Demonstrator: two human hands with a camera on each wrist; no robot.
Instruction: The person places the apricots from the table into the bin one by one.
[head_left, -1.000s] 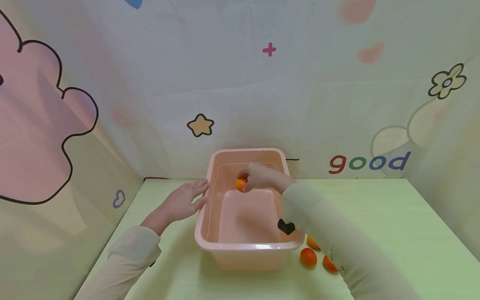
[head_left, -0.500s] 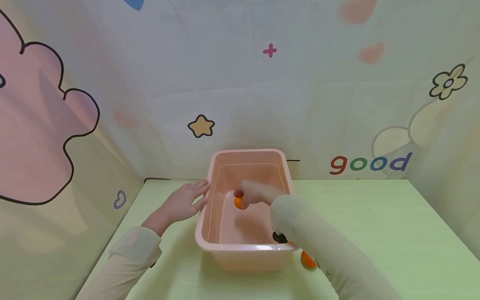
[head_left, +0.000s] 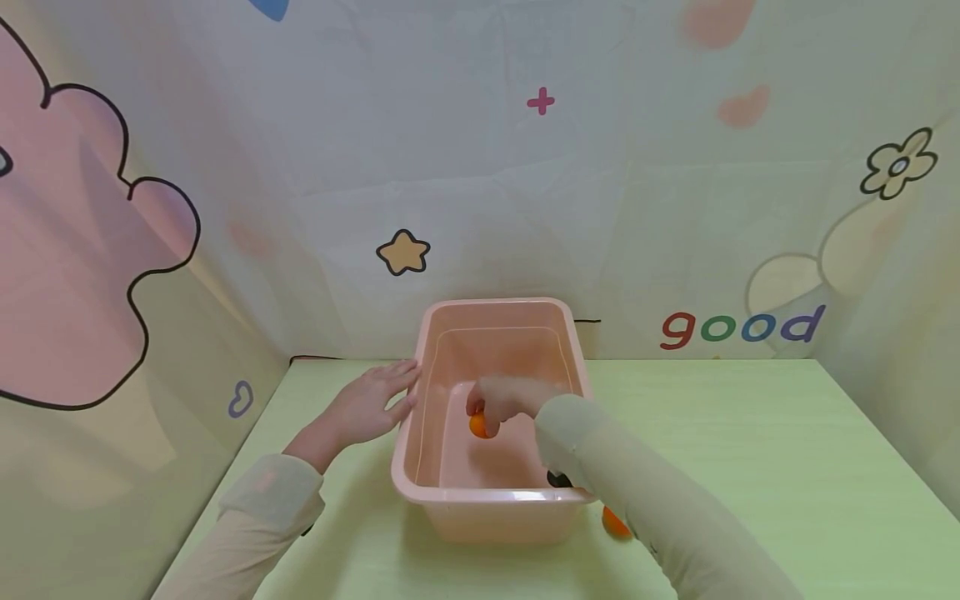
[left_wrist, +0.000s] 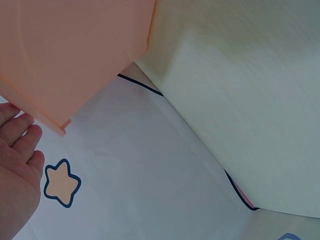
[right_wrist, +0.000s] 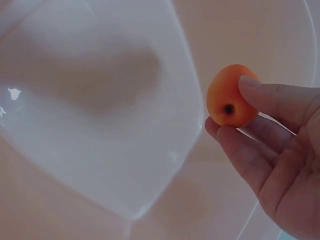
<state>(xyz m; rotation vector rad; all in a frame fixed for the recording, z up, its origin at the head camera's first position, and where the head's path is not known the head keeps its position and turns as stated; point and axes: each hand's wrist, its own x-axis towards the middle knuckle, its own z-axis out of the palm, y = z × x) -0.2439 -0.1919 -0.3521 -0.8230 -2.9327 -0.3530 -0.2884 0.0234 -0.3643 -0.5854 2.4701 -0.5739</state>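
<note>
A pink plastic basin [head_left: 506,494] stands on the table against the back wall. Inside it, above the floor, my right hand [head_left: 501,398] pinches a small round orange-red fruit [right_wrist: 232,95] between thumb and fingertips. A dark dimple shows on the fruit in the right wrist view. My left hand [head_left: 367,402] rests its straight fingers against the basin's left rim; in the left wrist view those fingers [left_wrist: 22,132] lie along the rim's outer side. Another orange-red fruit [head_left: 615,523] lies on the table by the basin's front right corner, partly hidden by the right sleeve.
The pale green table [head_left: 712,433] spreads to both sides of the basin. A printed cloth wall [head_left: 480,217] rises close behind it. My right forearm [head_left: 637,483] crosses the basin's right rim and hides part of the table.
My right hand has moved down and nearer within the basin, still holding the fruit. Its sleeve now covers other fruits that showed on the table. The left hand stays at the rim.
</note>
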